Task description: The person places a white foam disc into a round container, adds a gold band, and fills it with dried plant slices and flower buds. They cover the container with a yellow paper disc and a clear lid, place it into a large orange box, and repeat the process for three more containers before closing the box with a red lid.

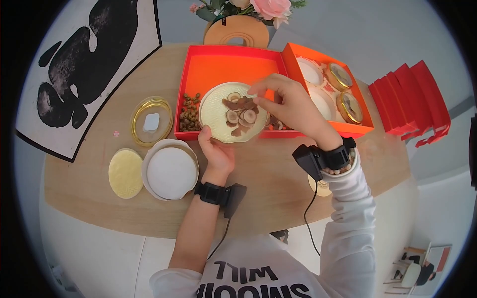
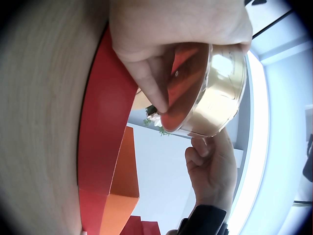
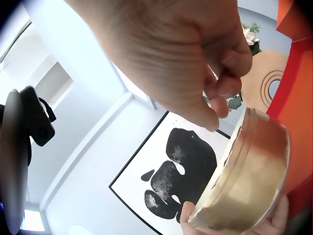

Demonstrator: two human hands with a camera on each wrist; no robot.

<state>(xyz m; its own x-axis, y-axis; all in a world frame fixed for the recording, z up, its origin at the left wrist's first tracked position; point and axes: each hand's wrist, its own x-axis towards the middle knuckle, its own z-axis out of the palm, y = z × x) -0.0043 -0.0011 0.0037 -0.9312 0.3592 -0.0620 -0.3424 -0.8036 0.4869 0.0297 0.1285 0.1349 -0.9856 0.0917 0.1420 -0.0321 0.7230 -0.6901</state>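
Two hands (image 1: 287, 102) are showing; two wrist cameras (image 1: 309, 158) are being worn; two gold-rimmed jars (image 1: 349, 108) and two white rounds (image 1: 322, 102) are sitting boxed; one held tin (image 1: 211, 109), one white-centred tin (image 1: 172, 172), one yellow disc (image 1: 125, 174) and one gold-rimmed lid (image 1: 135, 122) are appearing.

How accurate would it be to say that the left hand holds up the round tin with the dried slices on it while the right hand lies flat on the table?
Not quite: the head view shows the right hand raised over the round tin, off the table. The left hand does hold up the tin with the dried slices on it.
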